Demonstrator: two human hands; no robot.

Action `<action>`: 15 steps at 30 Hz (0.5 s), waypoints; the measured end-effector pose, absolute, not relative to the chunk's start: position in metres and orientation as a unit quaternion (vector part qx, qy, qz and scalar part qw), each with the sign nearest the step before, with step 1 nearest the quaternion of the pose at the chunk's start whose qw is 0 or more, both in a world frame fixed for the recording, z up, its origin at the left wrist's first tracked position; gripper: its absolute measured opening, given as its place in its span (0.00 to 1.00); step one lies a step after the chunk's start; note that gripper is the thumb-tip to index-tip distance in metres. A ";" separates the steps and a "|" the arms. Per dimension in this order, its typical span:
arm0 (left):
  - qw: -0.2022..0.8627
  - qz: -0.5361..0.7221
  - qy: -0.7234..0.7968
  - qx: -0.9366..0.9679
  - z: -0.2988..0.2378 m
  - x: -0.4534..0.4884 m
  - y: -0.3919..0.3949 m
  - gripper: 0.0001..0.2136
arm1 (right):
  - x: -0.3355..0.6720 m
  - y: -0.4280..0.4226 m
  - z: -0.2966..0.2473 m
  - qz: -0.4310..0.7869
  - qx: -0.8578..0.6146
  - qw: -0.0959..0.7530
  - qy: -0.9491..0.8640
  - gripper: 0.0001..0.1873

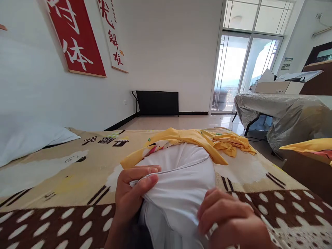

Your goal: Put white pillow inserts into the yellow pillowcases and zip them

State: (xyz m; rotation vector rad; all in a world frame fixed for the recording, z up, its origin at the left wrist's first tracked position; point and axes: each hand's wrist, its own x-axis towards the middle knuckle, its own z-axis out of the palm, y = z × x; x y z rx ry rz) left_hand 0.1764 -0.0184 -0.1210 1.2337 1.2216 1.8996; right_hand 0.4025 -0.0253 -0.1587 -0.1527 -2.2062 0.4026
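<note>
A white pillow (181, 186) with a piped seam lies in front of me, its far end under a yellow pillowcase (178, 135) with a printed pattern. My left hand (136, 183) is closed on the left corner of the pillow, pinching the fabric at the piping between thumb and fingers. At the pillow's near right side is my right hand (230, 218), slightly blurred. Its fingers are bent over the white fabric, and a bit of white shows by the thumb. The pillowcase's yellow fabric spreads loosely to the right, beyond the pillow.
Beneath everything is a bed with a beige and brown patterned blanket (70, 186). A white pillow lies at the left edge (33, 141). On the right stand a cardboard box (303, 176) with yellow fabric on top and a plastic-covered table (290, 107). A black folded frame (158, 103) leans against the wall.
</note>
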 end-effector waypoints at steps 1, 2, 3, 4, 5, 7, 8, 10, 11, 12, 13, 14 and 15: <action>0.265 0.704 0.422 0.506 -0.123 0.181 -0.024 0.01 | 0.411 -0.019 -0.153 0.165 -0.107 0.479 -0.856 0.13; 0.254 0.687 0.384 0.561 -0.124 0.187 -0.028 0.05 | 0.415 -0.011 -0.149 0.166 -0.145 0.501 -0.837 0.19; 0.251 0.661 0.340 0.620 -0.124 0.194 -0.032 0.10 | 0.414 -0.004 -0.148 0.166 -0.167 0.497 -0.835 0.24; 0.254 0.630 0.290 0.674 -0.124 0.202 -0.035 0.15 | 0.411 0.002 -0.149 0.169 -0.174 0.467 -0.850 0.28; 0.261 0.602 0.241 0.715 -0.124 0.210 -0.036 0.19 | 0.404 0.007 -0.152 0.176 -0.167 0.425 -0.872 0.30; 0.274 0.566 0.174 0.758 -0.123 0.226 -0.039 0.19 | 0.388 0.013 -0.162 0.191 -0.134 0.349 -0.907 0.29; 0.272 0.564 0.165 0.762 -0.123 0.233 -0.039 0.18 | 0.381 0.014 -0.167 0.197 -0.115 0.332 -0.915 0.29; 0.250 0.571 0.176 0.762 -0.123 0.243 -0.042 0.16 | 0.372 0.013 -0.174 0.211 -0.083 0.337 -0.914 0.29; 0.232 0.573 0.189 0.763 -0.124 0.246 -0.043 0.16 | 0.370 0.013 -0.175 0.221 -0.068 0.347 -0.909 0.30; 0.213 0.570 0.205 0.766 -0.127 0.248 -0.044 0.16 | 0.369 0.012 -0.175 0.234 -0.052 0.357 -0.903 0.30; 0.196 0.559 0.225 0.773 -0.130 0.249 -0.046 0.16 | 0.369 0.012 -0.174 0.250 -0.034 0.363 -0.897 0.31; 0.182 0.540 0.247 0.784 -0.135 0.249 -0.047 0.17 | 0.370 0.013 -0.172 0.267 -0.014 0.363 -0.893 0.31; 0.172 0.516 0.269 0.795 -0.142 0.249 -0.048 0.18 | 0.370 0.014 -0.170 0.280 0.006 0.360 -0.890 0.31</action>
